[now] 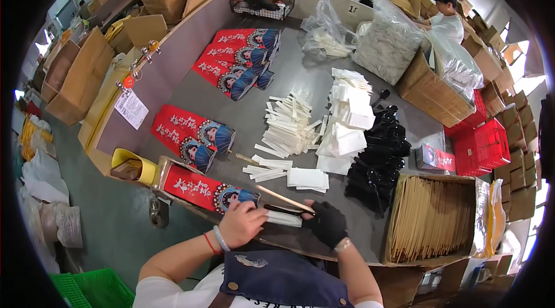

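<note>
My left hand [244, 222] is bare, its bent fingers closed on the open end of a red printed paper sleeve [188, 185]. My right hand [326, 224], in a black glove, grips wooden chopsticks [283, 198] slanting toward that sleeve. A dark spoon handle and a folded white napkin [284, 218] lie between my hands, just below the chopsticks; the right fingers reach their near ends. Beyond my hands are folded napkins [307, 178], a heap of narrow white paper packets [289, 126], a taller napkin stack [350, 111] and black plastic spoons [378, 163].
More red sleeves [193, 131] lie fanned at left, with another group [240, 59] farther back. An open carton of chopsticks [430, 218] stands at right, near red baskets [480, 146]. A low partition [150, 76] edges the grey table. Another person [448, 16] works at the far right.
</note>
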{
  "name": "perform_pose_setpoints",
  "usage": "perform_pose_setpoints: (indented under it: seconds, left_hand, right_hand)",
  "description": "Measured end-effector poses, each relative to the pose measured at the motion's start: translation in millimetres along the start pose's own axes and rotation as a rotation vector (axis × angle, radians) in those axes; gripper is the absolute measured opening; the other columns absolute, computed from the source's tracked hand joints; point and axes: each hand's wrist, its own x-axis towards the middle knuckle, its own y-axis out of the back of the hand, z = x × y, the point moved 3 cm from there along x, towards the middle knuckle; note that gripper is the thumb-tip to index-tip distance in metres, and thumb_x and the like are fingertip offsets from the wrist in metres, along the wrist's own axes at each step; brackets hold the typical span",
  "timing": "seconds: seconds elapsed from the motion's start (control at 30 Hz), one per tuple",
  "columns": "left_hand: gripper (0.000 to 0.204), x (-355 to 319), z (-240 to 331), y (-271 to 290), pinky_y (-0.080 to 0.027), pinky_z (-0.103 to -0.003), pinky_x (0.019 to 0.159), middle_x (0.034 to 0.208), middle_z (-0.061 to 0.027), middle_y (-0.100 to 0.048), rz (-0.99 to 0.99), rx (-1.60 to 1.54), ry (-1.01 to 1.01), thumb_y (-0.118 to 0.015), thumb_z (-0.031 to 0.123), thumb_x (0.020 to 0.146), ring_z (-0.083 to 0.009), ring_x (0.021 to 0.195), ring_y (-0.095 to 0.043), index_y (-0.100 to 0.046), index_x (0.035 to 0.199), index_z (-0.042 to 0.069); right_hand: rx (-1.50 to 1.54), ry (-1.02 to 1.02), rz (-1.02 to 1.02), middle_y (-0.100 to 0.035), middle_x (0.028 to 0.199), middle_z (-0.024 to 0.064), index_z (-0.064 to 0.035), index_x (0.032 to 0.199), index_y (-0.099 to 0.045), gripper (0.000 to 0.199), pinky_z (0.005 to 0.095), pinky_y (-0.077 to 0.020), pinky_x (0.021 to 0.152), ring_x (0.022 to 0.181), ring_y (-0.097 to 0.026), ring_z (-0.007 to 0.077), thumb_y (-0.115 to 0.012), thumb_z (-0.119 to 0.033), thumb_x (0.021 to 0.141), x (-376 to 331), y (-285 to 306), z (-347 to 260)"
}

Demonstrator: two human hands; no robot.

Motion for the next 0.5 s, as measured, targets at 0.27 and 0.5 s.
perform_pose_setpoints:
  seconds: [0.27, 0.5]
  left_hand:
    - [0.069, 2, -41, 13, -0.029, -0.055, 0.104, 0.126, -0.0104, -0.052, -0.052, 0.025, 0.150, -0.081, 0.037, 0.060, -0.0326, 0.118, -0.045, -0.059, 0.119, 0.010]
    - [0.070, 31, -12, -11, -0.025, -0.052, 0.107, 0.120, -0.0071, -0.053, -0.091, -0.044, 0.065, -0.083, 0.034, 0.057, -0.0280, 0.114, -0.048, -0.059, 0.118, 0.010]
  right_hand:
    - [-0.409, 0.113, -0.168, -0.061, 0.084, 0.0101, -0.0305, 0.124, -0.059, 0.041, 0.0433, -0.0498, 0.064, 0.077, -0.062, 0.0290, -0.065, -0.032, 0.083, -37, 7, 31]
    - [0.052, 0.297, -0.046, -0.067, 0.092, 0.0124, -0.0121, 0.100, -0.069, 0.020, 0.0416, -0.0514, 0.078, 0.085, -0.063, 0.0309, -0.065, -0.017, 0.081, -16, -32, -7]
